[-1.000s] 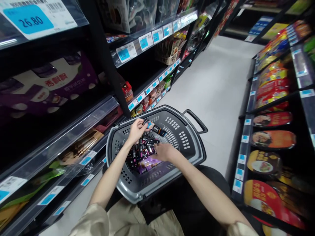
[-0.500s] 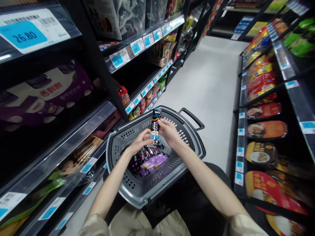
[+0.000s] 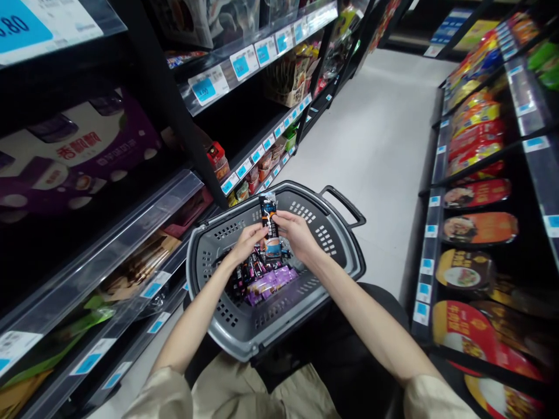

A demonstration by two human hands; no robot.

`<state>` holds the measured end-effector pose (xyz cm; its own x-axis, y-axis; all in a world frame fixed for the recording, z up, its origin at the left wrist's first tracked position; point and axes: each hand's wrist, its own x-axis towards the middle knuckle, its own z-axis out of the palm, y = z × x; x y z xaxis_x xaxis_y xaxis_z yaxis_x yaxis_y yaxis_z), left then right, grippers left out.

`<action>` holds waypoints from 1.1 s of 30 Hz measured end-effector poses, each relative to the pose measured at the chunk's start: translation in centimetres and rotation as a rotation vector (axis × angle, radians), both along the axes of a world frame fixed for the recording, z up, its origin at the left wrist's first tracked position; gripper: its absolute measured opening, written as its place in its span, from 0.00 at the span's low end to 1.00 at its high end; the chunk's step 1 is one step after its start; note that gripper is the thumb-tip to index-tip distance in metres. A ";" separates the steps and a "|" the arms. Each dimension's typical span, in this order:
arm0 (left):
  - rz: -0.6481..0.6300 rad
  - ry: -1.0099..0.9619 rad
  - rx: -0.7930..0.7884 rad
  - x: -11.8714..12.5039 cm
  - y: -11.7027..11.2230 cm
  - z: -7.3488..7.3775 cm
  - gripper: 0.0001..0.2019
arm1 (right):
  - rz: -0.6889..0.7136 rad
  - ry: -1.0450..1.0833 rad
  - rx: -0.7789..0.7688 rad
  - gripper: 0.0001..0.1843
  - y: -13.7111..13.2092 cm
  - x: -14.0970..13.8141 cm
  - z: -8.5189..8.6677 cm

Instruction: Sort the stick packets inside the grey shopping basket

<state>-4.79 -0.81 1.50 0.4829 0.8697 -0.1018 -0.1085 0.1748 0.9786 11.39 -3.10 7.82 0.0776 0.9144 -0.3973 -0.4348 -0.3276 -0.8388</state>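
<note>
Above the grey shopping basket (image 3: 279, 343), both hands pinch a slim black-and-blue drink sachet (image 3: 271, 230) by its long edges. My left hand (image 3: 248, 241) grips its left edge around mid-height, fingers closed. On the opposite edge, a little higher up, my right hand (image 3: 297, 230) is closed with thumb and forefinger on the sachet. A cup picture shows near the packet's lower end. Below in the basket lie several dark sachets (image 3: 244, 276) and several purple sachets (image 3: 271, 282), partly behind the hands and forearms.
Price-tagged shelves (image 3: 174, 203) run along the left, with a purple carton (image 3: 74, 151) on one. Shelves on the right hold bowl packs (image 3: 463, 270) and bright bags (image 3: 476, 139). Between them stretches a pale floor aisle (image 3: 371, 128). The basket handle (image 3: 345, 206) juts out to the right.
The sachet has shifted slightly left in the view. My left hand has moved up from its lower end to mid-height on its left edge. My right hand still holds the other edge.
</note>
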 end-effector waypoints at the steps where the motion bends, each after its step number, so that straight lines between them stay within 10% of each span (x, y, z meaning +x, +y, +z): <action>1: 0.003 -0.001 -0.001 0.0 0.0 0.0 0.25 | -0.017 0.003 -0.003 0.19 0.0 0.0 0.1; 19: 0.063 -0.060 -0.102 -0.1 -0.6 -1.1 0.27 | -0.057 0.026 -0.017 0.21 -0.4 -0.1 0.7; 33: 0.205 -0.115 -0.104 -0.3 -0.9 1.6 0.24 | -0.004 0.140 -0.060 0.20 -0.9 -0.3 0.7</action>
<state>-5.07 -1.73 3.12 0.3110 0.9385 -0.1502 -0.2614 0.2364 0.9359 11.12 -3.98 8.53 0.0212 0.8883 -0.4587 -0.5471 -0.3737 -0.7490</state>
